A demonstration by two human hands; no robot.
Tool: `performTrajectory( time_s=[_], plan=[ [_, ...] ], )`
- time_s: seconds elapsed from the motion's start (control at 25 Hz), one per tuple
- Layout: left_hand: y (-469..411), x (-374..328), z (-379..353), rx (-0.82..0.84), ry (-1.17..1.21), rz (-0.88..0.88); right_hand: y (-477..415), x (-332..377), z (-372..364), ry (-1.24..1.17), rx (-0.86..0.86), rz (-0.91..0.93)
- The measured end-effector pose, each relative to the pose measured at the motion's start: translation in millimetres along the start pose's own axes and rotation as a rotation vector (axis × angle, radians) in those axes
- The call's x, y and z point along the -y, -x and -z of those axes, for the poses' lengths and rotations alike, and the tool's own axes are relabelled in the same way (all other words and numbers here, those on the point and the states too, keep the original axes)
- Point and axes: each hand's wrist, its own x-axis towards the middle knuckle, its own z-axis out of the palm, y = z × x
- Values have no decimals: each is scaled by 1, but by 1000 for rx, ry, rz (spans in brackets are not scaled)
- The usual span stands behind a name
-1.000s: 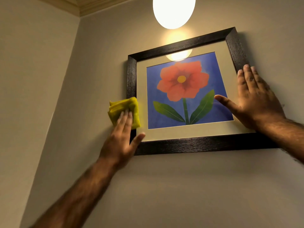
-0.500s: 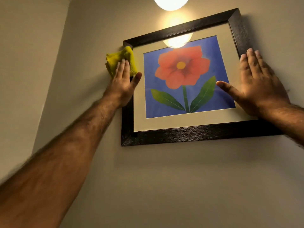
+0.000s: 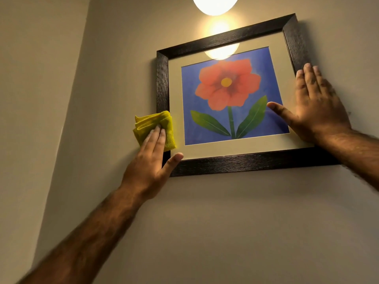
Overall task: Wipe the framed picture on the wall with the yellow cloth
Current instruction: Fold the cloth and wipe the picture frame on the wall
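Observation:
A dark-framed picture (image 3: pixel 223 165) of a red flower on blue hangs on the beige wall. My left hand (image 3: pixel 151 162) presses a folded yellow cloth (image 3: pixel 151 125) flat against the lower part of the frame's left side, fingers on the cloth, thumb spread toward the bottom left corner. My right hand (image 3: pixel 313 107) lies flat and open on the frame's right side and glass, thumb pointing onto the blue picture area.
A glowing round lamp (image 3: pixel 215 5) hangs just above the frame and reflects in the glass. A side wall (image 3: pixel 37 99) meets this wall in a corner to the left of the frame.
My left hand slid the cloth up the frame's left side to the top left corner, then back down to the lower left. My right hand stayed on the right side.

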Motion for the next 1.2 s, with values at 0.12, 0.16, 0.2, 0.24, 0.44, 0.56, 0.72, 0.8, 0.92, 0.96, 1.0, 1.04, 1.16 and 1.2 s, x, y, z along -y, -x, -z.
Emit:
performTrajectory(
  time_s=[0.12,0.16,0.2,0.24,0.44,0.56,0.72,0.8,0.92,0.96,1.0,1.04,1.16,1.2],
  plan=[
    [-18,-4,31,-144,62,2,1,-2,-1,5,-6,-1],
    [-29,-2,42,-176,47,0,0,-2,-1,6,-7,2],
    [-41,-1,52,-171,26,7,0,-2,-1,8,-6,4],
    [-51,-1,59,-140,20,26,-1,-2,-1,12,-2,6],
    [-78,0,66,-98,-136,124,0,-4,-4,24,-17,9],
    [-89,9,69,74,18,293,-2,-5,-5,15,-20,14],
    [-91,9,72,131,46,307,0,-7,-6,2,-42,13],
    [-86,10,71,82,50,316,2,-8,-6,-13,-43,22],
    [-75,14,68,18,133,349,12,-7,-6,1,-14,35],
    [-71,15,68,7,169,354,14,-6,-3,1,11,25],
    [-67,16,69,-4,205,360,18,-6,2,0,36,12],
    [-65,18,70,-14,242,372,21,-3,7,4,54,31],
    [-56,26,77,-23,384,439,40,40,25,4,74,502],
    [-52,28,80,-25,447,466,48,64,27,-38,84,659]
  ],
)
